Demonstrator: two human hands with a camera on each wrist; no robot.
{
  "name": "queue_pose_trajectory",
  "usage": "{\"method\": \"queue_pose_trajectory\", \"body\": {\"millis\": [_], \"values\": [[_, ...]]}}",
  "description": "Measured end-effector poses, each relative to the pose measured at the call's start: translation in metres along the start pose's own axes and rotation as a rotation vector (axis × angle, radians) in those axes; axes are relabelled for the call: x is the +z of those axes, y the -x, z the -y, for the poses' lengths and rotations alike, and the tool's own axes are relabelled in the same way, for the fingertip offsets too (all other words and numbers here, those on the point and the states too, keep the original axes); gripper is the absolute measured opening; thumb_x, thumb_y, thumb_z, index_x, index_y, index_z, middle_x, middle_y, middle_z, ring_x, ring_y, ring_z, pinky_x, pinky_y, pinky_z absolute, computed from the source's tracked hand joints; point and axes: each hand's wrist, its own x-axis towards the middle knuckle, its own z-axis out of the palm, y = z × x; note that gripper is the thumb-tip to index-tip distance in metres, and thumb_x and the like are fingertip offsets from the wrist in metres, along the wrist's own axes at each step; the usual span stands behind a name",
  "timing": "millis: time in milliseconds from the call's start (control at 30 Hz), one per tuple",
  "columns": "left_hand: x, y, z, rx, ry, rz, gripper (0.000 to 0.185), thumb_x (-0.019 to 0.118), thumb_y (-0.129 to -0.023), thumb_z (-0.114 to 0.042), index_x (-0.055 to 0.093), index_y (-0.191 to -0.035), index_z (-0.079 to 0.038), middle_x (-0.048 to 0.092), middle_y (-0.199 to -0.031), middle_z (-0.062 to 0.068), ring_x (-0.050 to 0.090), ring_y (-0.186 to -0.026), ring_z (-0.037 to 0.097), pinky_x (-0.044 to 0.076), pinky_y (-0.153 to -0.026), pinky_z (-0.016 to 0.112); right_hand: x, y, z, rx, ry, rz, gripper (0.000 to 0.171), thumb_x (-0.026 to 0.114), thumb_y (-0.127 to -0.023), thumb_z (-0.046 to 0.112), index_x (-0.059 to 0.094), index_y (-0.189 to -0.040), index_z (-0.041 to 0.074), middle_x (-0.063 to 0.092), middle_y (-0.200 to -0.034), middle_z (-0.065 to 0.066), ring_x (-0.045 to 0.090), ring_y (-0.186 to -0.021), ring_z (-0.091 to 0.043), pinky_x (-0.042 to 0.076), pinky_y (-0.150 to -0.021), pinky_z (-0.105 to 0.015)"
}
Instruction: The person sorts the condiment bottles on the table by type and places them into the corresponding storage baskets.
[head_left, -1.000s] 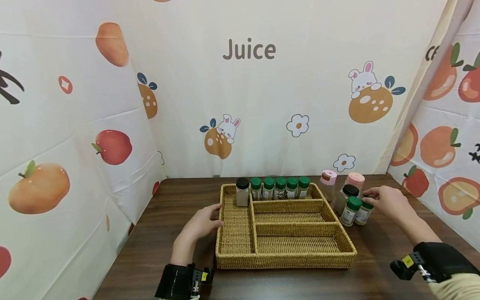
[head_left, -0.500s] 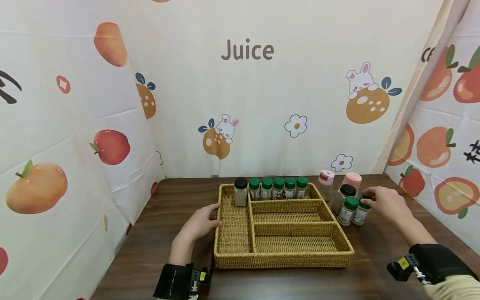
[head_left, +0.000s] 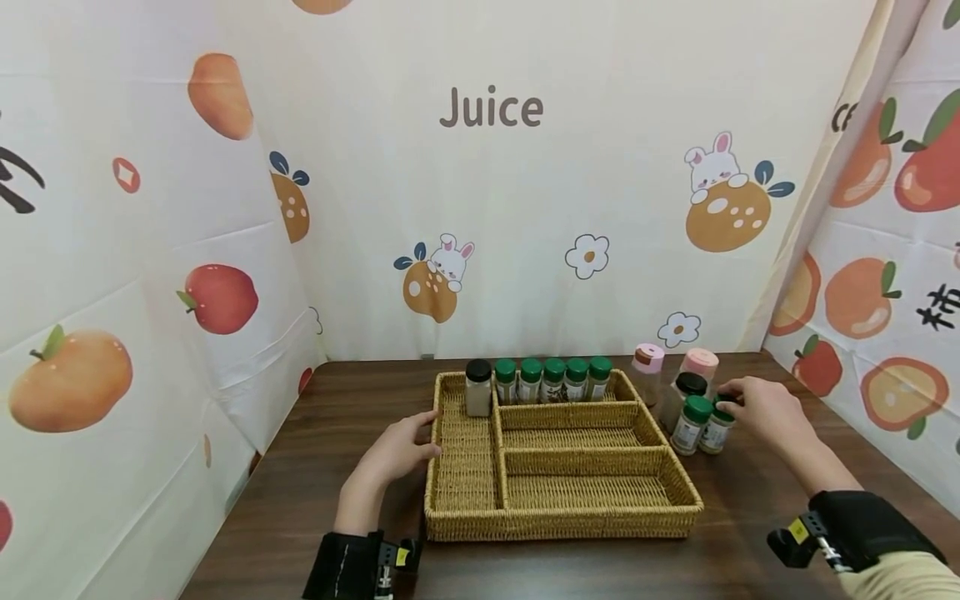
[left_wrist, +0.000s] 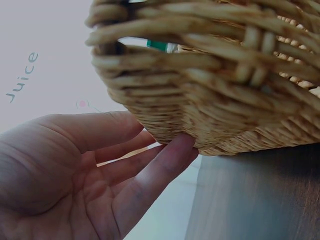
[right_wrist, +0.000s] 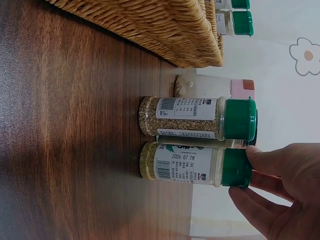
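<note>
My right hand [head_left: 768, 417] pinches the green cap of a spice jar [head_left: 715, 436] standing on the table right of the basket. The right wrist view shows thumb and fingers at the cap of this jar [right_wrist: 182, 162], with greenish contents and a printed label. Close beside it stands a second green-capped jar [right_wrist: 182, 118] with small tan grains. On the other side, my left hand [head_left: 390, 458] touches the left wall of the woven basket [head_left: 600, 523]. In the left wrist view, its relaxed fingers [left_wrist: 165, 162] rest against the basket's lower corner.
Behind the pinched jar are a black-capped jar [head_left: 686, 386] and two pink-capped jars [head_left: 647, 359]. Several green-capped jars [head_left: 553, 383] line the basket's back compartment. A black-capped jar [head_left: 477, 392] stands in the left compartment. Printed cloth [head_left: 510, 192] hangs behind the table.
The head view has shifted slightly, moving everything a little left in the picture. Both hands keep their places at the basket and the jar.
</note>
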Motion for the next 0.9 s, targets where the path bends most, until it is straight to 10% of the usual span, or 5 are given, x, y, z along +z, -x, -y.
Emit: {"method": "queue_pose_trajectory", "body": {"millis": [900], "values": [[0.002, 0.001, 0.001, 0.014, -0.015, 0.001, 0.062, 0.068, -0.093, -0.008, 0.044, -0.150, -0.004, 0.049, -0.148, 0.024, 0.061, -0.122, 0.036, 0.054, -0.088, 0.047, 0.003, 0.003, -0.012, 0.040, 0.032, 0.007, 0.041, 0.075, -0.087, 0.022, 0.068, -0.113, -0.010, 0.067, -0.105, -0.035, 0.064, -0.083, -0.046, 0.047, -0.058, -0.047]]}}
